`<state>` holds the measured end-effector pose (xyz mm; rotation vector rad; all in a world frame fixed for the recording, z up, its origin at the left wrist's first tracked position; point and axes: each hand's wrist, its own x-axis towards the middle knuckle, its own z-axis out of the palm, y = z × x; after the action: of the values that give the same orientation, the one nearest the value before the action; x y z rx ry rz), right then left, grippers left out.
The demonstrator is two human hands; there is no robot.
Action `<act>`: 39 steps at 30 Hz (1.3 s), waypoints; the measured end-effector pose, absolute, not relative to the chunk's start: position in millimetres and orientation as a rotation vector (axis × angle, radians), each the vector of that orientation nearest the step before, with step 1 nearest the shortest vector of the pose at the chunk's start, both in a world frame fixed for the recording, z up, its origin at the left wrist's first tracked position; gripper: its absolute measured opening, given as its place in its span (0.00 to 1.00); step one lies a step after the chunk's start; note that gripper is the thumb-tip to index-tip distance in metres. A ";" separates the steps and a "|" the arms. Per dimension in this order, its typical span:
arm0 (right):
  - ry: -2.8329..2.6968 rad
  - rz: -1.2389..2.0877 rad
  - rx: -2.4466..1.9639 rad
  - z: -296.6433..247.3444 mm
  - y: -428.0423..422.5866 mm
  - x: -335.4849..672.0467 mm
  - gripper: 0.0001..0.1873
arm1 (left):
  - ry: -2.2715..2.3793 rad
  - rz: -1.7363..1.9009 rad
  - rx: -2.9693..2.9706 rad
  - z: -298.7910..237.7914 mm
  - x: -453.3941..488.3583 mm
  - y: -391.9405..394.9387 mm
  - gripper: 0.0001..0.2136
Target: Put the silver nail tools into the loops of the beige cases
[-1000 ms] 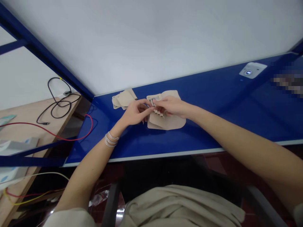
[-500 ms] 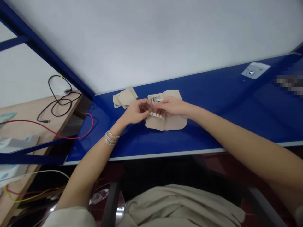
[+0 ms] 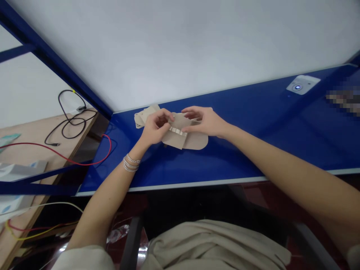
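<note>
Left hand: fingers clamped on folded beige sheet.
Right hand: fingers apart, thumb on sheet.
Sheet edge: pale strip.
Adjacent: beige stack, blue tabletop.

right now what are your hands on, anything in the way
left hand gripping tan piece; right hand resting on it, fingers spread; white strip between hands; tan stack beside left hand

Wht wall, glossy blue desk, wood bench w/ cables, dark red floor tiles
</note>
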<state>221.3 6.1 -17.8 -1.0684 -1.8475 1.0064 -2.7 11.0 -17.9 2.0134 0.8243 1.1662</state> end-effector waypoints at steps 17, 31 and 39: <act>-2.123 1.014 -1.197 -7.8 -0.7 221.3 0.26 | 0.687 1.288 2.073 -24.5 5.3 9.9 0.03; -2.129 0.992 -1.276 -8.7 -1.3 218.9 0.27 | 0.697 1.240 2.028 -26.8 7.4 8.5 0.05; -2.142 0.993 -1.170 -8.9 -2.7 217.9 0.26 | 0.682 1.219 2.007 -26.8 7.9 7.9 0.04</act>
<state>217.9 -2.7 -8.9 -1.1698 -2.1417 0.9929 7.9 7.9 -26.8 2.0066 0.6821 1.2195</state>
